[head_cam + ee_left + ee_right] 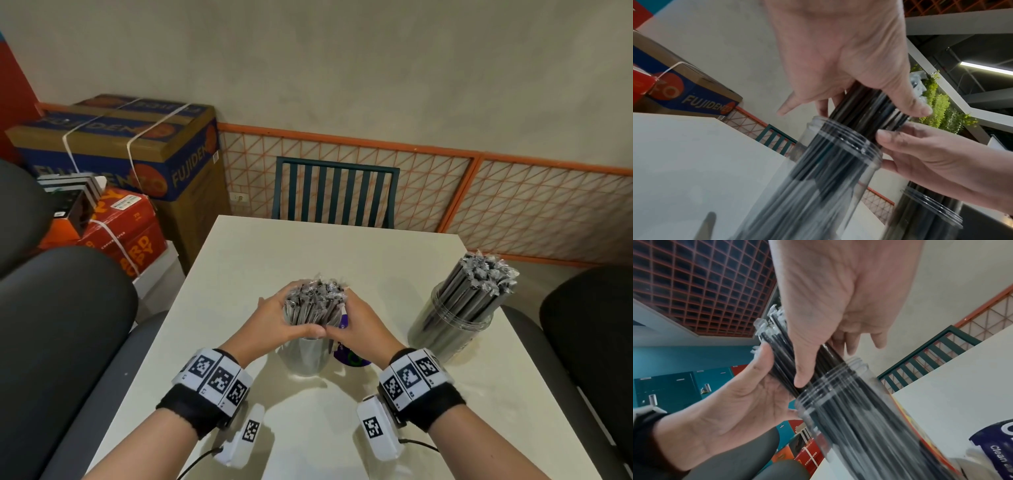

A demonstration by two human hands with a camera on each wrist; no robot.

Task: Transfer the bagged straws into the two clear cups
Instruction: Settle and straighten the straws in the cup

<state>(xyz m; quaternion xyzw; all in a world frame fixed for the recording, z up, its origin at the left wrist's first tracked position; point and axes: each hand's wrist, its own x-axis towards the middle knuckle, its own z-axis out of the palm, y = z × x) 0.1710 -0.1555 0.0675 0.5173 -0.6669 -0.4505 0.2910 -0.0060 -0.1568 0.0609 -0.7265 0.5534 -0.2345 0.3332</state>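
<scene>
A bundle of wrapped black straws point(315, 305) stands in a clear cup point(305, 356) at the middle of the white table point(308, 246). My left hand point(284, 317) and right hand point(358, 322) wrap the bundle from either side just above the rim, thumbs meeting in front. The left wrist view shows my left hand point(838, 56) with thumb and fingers round the straws point(869, 110) above the cup point(838, 154). In the right wrist view my right hand point(838, 296) presses its thumb on the straws point(768, 337). A second clear cup point(452, 329), packed with straws point(479, 281), stands to the right.
A purple printed bag point(346, 356) lies just behind and right of the near cup. A dark green chair point(335, 192) faces the table's far edge. Cardboard boxes point(120, 144) are stacked at the back left. Dark padded seats point(61, 325) flank the table.
</scene>
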